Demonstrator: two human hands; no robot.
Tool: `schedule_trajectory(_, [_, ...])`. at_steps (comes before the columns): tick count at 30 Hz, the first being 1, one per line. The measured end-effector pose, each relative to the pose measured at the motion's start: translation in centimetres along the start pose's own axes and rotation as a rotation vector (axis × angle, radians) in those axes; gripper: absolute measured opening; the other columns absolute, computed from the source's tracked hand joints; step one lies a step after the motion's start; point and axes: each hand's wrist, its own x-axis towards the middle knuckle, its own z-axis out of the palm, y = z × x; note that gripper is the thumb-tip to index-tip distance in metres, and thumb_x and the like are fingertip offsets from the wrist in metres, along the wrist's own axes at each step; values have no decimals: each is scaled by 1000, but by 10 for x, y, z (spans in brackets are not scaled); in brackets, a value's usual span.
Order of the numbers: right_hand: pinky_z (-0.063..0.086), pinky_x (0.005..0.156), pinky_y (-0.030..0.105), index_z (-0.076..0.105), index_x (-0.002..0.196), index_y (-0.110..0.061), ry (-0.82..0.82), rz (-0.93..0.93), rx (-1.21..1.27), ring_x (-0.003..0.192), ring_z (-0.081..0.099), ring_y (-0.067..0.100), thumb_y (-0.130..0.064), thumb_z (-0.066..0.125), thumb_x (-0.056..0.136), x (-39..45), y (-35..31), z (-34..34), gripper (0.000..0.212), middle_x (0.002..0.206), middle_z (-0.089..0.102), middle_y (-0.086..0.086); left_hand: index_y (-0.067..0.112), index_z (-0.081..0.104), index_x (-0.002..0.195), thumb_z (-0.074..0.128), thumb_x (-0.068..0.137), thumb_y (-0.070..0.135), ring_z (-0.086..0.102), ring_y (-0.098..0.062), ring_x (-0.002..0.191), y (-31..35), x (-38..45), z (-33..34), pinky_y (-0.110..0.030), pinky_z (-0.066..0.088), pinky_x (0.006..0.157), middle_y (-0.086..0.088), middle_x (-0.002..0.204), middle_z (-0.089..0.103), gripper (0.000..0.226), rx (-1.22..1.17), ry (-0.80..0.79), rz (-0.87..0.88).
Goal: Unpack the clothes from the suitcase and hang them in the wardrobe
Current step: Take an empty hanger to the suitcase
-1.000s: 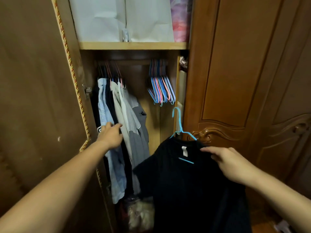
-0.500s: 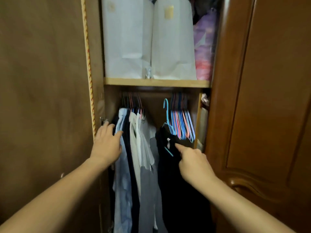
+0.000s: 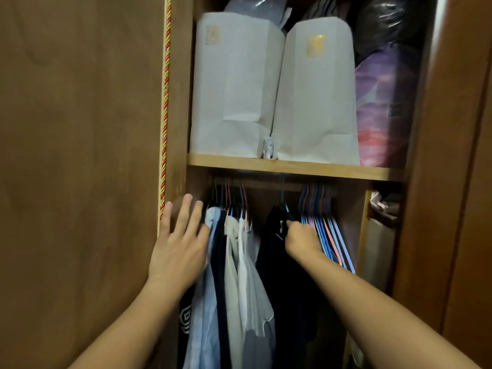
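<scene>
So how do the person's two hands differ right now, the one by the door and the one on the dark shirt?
The left hand is spread with straight fingers, pressing the hung clothes aside near the wardrobe door; the right hand is curled, gripping the dark shirt at its collar. The left holds nothing; the right holds the shirt on its blue hanger, beside the empty hangers. Both reach in below the shelf.

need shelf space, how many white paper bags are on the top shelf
2: the left white bag and the right white bag stand side by side on the shelf; more may hide behind.
</scene>
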Motion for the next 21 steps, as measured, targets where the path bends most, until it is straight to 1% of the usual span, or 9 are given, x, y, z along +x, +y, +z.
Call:
schedule_trajectory(5, [51, 94, 43, 57, 130, -14, -76, 22, -20, 114, 60, 42, -8, 43, 95, 21, 0, 30, 38, 123, 64, 22, 9, 72, 85, 74, 73, 26, 31, -50, 145, 5, -2, 0, -76, 2, 115, -23, 141, 57, 21, -13, 20, -59])
schedule_trajectory(7, [50, 96, 43, 50, 142, -19, -134, 23, 48, 115, 59, 43, -9, 43, 95, 19, 6, 39, 48, 127, 61, 24, 10, 72, 83, 72, 75, 28, 35, -49, 143, 5, -2, 0, -76, 3, 115, -21, 135, 61, 20, -5, 40, -58])
schedule_trajectory(9, [48, 96, 41, 30, 155, -28, -138, 39, 223, 115, 58, 43, -11, 47, 97, 8, 15, 47, 63, 128, 59, 25, 11, 72, 82, 69, 77, 29, 39, -47, 142, 7, -7, 0, -75, 2, 115, -20, 132, 62, 19, -9, 40, -62])
schedule_trajectory(11, [42, 102, 33, 18, 159, -27, -133, 72, 496, 125, 55, 37, -15, 49, 101, -11, 21, 57, 67, 138, 55, 17, 11, 73, 81, 67, 78, 28, 41, -45, 141, 10, -13, 1, -76, 2, 115, -19, 130, 63, 18, -9, 33, -52])
schedule_trajectory(13, [30, 109, 24, 16, 160, -24, -189, 70, 657, 139, 43, 26, -15, 49, 104, -30, 26, 67, 66, 152, 43, 5, 11, 73, 79, 65, 79, 26, 45, -44, 138, 14, -18, 2, -77, 1, 114, -18, 126, 65, 17, -7, 29, -39])
schedule_trajectory(14, [26, 111, 23, 15, 160, -25, -211, 59, 701, 143, 38, 22, -13, 48, 104, -33, 28, 73, 66, 155, 38, 1, 12, 73, 78, 64, 79, 25, 47, -43, 137, 16, -19, 2, -77, -1, 113, -17, 124, 66, 17, -7, 30, -36])
schedule_trajectory(16, [26, 114, 23, 16, 160, -26, -252, 52, 789, 144, 34, 16, -4, 49, 101, -28, 23, 78, 70, 158, 32, -2, 12, 74, 78, 62, 79, 25, 49, -41, 135, 17, -18, 1, -77, -3, 113, -14, 120, 67, 17, -15, 23, -43])
schedule_trajectory(19, [29, 105, 15, 22, 158, -20, -305, 16, 805, 140, 37, 15, 8, 50, 94, -20, -12, 69, 76, 159, 35, 4, 13, 75, 78, 64, 78, 26, 52, -38, 132, 16, -16, -2, -77, -5, 113, -12, 116, 68, 17, -31, -3, -51])
schedule_trajectory(21, [27, 96, 9, 19, 159, -20, -370, -32, 778, 141, 38, 20, 1, 54, 94, -18, -41, 68, 77, 156, 38, 4, 13, 75, 78, 66, 77, 26, 54, -38, 131, 16, -17, -4, -77, -4, 113, -12, 115, 68, 16, -40, -26, -51])
